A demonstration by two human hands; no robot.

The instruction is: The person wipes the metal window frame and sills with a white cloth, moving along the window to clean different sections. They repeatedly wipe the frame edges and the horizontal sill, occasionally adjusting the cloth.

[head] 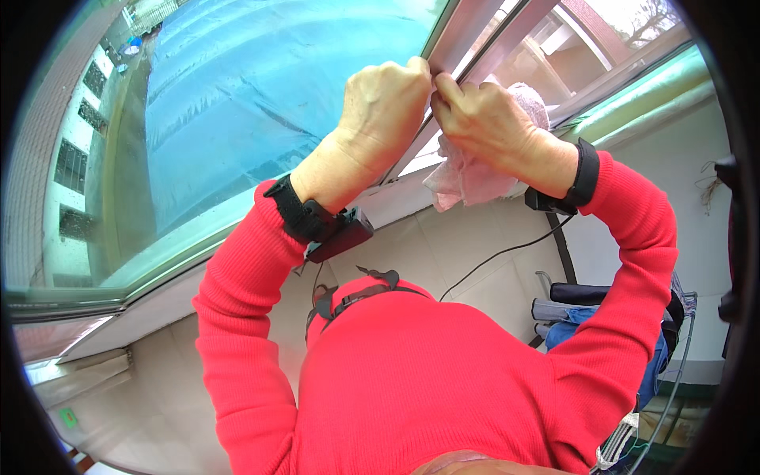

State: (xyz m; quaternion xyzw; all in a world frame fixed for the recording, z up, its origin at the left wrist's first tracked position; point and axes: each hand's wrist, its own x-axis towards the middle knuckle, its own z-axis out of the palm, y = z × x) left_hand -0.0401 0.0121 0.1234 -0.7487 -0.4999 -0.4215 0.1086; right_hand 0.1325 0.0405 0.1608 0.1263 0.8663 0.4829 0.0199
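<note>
My left hand (385,101) is raised with curled fingers against the metal window frame (454,41). Its fingertips are hidden, so what they grip does not show. Close beside it, my right hand (488,122) is bent at the same frame, with thumb and forefinger near the metal edge. A crumpled pale pink cloth (469,175) hangs below that hand and also bulges out beyond its knuckles, held in the palm. Black straps with small devices circle both wrists.
Left of the frame, a glass pane (249,89) looks out on a large blue sheet. A light curtain (647,98) hangs at right. Below it, a metal rack (683,350) carries clothes, including blue denim (564,332). A black cable (504,249) runs from my right wrist device.
</note>
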